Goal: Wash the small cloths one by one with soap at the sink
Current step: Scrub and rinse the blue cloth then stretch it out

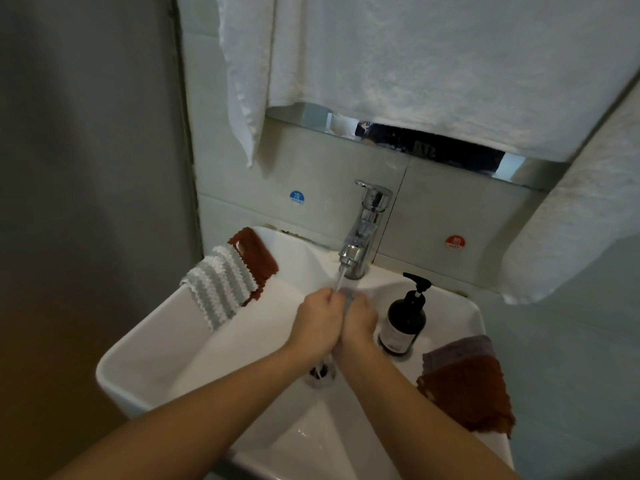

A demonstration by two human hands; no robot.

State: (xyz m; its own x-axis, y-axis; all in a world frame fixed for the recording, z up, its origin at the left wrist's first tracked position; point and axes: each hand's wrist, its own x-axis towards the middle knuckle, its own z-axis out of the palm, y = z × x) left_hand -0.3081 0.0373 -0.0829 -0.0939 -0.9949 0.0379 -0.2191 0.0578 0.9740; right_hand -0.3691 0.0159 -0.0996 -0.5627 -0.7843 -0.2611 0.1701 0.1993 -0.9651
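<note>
Both hands meet under the running tap [363, 233], the left hand [318, 320] and right hand [360, 322] curled round a small grey cloth [347, 296] that shows only as a bunched strip between the knuckles, right where the stream lands. The fingers of each hand look clamped on it, though most of the cloth is hidden inside the grip, so how it is folded cannot be told. To do this step well, I would judge it best to keep the cloth directly in the stream, rub one half against the other with short strokes, and open the bundle now and then so water reaches the inner folds — squeezing alone would leave soap trapped. The glossy white sink [138, 358] is smooth and slick, so water should run straight to the drain [320, 374] below the wrists. On the left rim lies a ribbed grey-and-white cloth [220, 284], plush and ridged, over a rust-brown cloth [254, 251]. On the right rim sit a brown cloth [467, 393] with a fuzzy nap and a mauve cloth [460, 348] under it — just beside the dark pump soap bottle [403, 320], smooth and cylindrical. White terry towels [415, 64] hang above.
</note>
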